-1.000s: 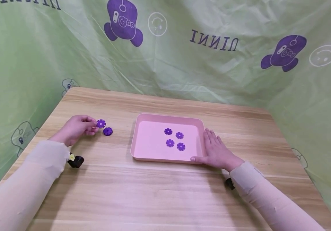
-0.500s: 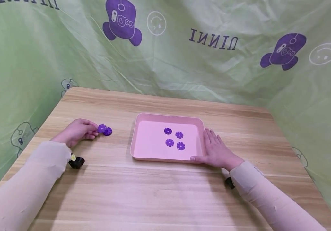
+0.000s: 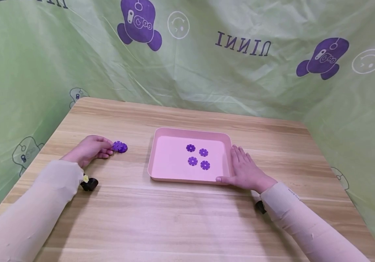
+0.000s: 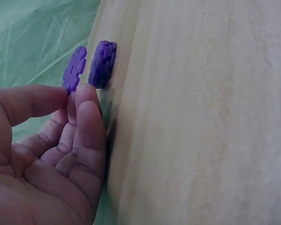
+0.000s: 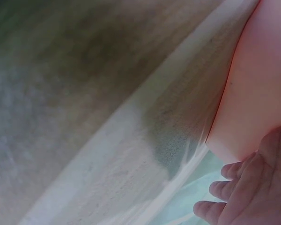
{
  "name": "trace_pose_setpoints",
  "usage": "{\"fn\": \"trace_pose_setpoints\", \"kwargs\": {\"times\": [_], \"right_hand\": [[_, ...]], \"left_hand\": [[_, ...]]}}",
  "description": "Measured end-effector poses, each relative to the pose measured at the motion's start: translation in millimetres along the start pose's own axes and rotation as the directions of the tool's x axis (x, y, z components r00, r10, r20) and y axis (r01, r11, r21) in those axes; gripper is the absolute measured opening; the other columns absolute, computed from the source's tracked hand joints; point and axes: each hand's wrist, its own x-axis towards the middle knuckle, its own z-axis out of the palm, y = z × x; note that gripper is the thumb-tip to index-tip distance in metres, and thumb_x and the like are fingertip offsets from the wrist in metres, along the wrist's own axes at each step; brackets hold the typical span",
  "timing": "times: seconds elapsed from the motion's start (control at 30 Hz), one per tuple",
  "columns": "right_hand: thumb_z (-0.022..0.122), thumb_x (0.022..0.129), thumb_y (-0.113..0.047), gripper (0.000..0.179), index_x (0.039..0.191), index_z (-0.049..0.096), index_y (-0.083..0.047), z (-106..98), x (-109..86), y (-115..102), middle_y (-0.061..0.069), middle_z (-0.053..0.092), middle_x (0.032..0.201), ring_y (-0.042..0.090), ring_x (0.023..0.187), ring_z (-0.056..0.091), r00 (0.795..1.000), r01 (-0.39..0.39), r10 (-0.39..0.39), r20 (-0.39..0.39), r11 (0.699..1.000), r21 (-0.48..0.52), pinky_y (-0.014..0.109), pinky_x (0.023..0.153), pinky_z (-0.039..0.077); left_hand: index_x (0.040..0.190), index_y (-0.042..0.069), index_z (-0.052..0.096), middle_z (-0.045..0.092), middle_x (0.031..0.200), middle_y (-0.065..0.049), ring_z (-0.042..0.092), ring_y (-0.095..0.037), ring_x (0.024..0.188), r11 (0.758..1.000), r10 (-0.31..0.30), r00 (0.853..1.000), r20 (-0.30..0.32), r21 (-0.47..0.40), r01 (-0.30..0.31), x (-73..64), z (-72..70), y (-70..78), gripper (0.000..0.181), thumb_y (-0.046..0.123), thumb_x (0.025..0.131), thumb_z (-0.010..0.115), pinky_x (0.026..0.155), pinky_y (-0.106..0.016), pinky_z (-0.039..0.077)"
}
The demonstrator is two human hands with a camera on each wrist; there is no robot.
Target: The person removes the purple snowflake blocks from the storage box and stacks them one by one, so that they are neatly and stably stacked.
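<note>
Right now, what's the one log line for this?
left grip: pinches purple disc, apart from stack | right grip: touches pink tray | inside tray: four discs

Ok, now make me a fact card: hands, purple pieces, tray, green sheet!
Left hand: pinching one purple disc, close to the purple stack
Right hand: against the pink tray's right end
In tray: four purple discs, lying apart
Stack: on the wooden table, left of tray; count unclear
Green sheet: behind table, purple cartoon prints
</note>
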Motion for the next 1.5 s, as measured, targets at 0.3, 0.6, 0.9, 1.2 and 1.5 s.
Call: {"fn": "trace_pose_setpoints", "kwargs": {"times": [0.3,0.6,0.9,1.2,1.5], "right_hand": [[0.064,0.089,-0.07,0.125,0.155,0.007,0.018,-1.1,0.0,-0.5,0.037,0.005,0.164,0.054,0.151,0.004,1.0,-0.002,0.002,0.006,1.0,0.002,0.064,0.121,0.008],[0.065,0.089,-0.069,0.124,0.155,0.007,0.019,-1.5,0.0,-0.9,0.038,0.007,0.163,0.055,0.15,0.006,1.0,0.002,-0.002,0.003,1.0,0.006,0.064,0.121,0.009],[0.065,0.089,-0.069,0.124,0.155,0.007,0.019,-2.6,-0.7,-1.3,0.038,0.006,0.163,0.055,0.151,0.006,1.0,-0.004,0.004,0.008,1.0,0.015,0.064,0.121,0.008],[0.064,0.089,-0.071,0.125,0.155,0.006,0.018,-3.6,-1.2,-1.0,0.038,0.006,0.163,0.054,0.151,0.005,1.0,-0.009,0.009,0.013,1.0,0.022,0.063,0.121,0.007],[0.065,0.089,-0.069,0.124,0.156,0.006,0.018,-3.5,-0.7,-0.2,0.037,0.005,0.163,0.054,0.151,0.005,1.0,-0.011,0.01,0.025,1.0,0.03,0.063,0.121,0.007]], "left_hand": [[0.126,-0.018,0.049,0.067,0.084,0.003,0.064,-0.005,0.075,0.999,-0.015,1.0,-0.027,0.029,0.016,-2.8,4.9,3.1,0.029,0.004,0.107,0.048,0.07,-0.022,0.057],[0.126,-0.017,0.049,0.067,0.083,0.003,0.064,-0.005,0.074,0.999,-0.023,0.999,-0.04,0.047,0.025,-1.5,6.6,3.9,0.029,0.004,0.107,0.048,0.069,-0.022,0.057],[0.127,-0.017,0.05,0.067,0.083,0.002,0.064,-0.005,0.073,0.998,-0.039,0.998,-0.047,0.053,0.041,-1.4,7.4,4.8,0.03,0.005,0.107,0.048,0.068,-0.022,0.057],[0.127,-0.017,0.05,0.067,0.084,0.003,0.064,-0.005,0.073,0.997,-0.041,0.997,-0.06,0.057,0.044,-1.2,8.3,5.5,0.03,0.006,0.108,0.049,0.068,-0.022,0.057],[0.126,-0.018,0.05,0.067,0.084,0.001,0.065,-0.005,0.073,0.999,-0.046,0.996,-0.073,0.011,0.047,-1.8,10.3,6.0,0.028,0.003,0.107,0.047,0.071,-0.023,0.059]]}}
